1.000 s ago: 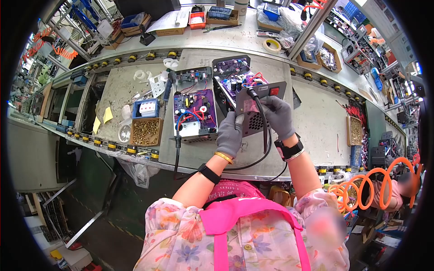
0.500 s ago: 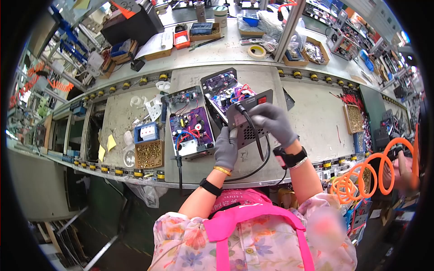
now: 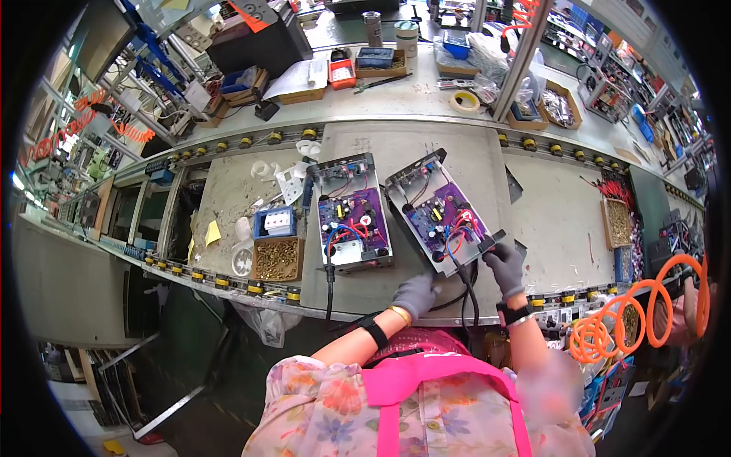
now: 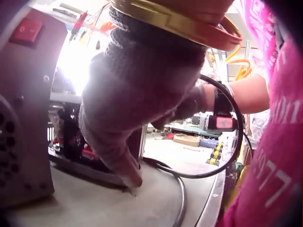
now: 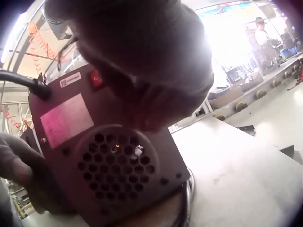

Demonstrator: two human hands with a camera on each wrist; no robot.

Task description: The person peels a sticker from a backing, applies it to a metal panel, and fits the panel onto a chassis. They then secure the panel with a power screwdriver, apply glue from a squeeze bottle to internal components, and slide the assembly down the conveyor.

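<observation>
Two open metal-cased electronic units with purple circuit boards lie side by side: a left unit (image 3: 346, 225) and a right unit (image 3: 445, 217). In grey gloves, my right hand (image 3: 506, 270) grips the right unit's front panel (image 5: 158, 151) at its upper edge, beside a red switch (image 5: 96, 79). My left hand (image 3: 415, 295) is low at the same unit's front left corner. In the left wrist view its fingers (image 4: 123, 163) point down along the case, the tips right at the work surface. A black power cord (image 3: 466, 293) runs from the panel between both hands.
Left of the units stand a cardboard box of brass screws (image 3: 278, 259) and a blue bin (image 3: 276, 222). Another parts box (image 3: 617, 222) lies at the far right. Rollers line the bench edges. An orange coiled hose (image 3: 609, 324) hangs at the right.
The right unit, earlier tilted up with its panel raised in both hands, has come down flat, nearer the bench's front edge. Both hands moved down with it; the right shifted to the panel's corner.
</observation>
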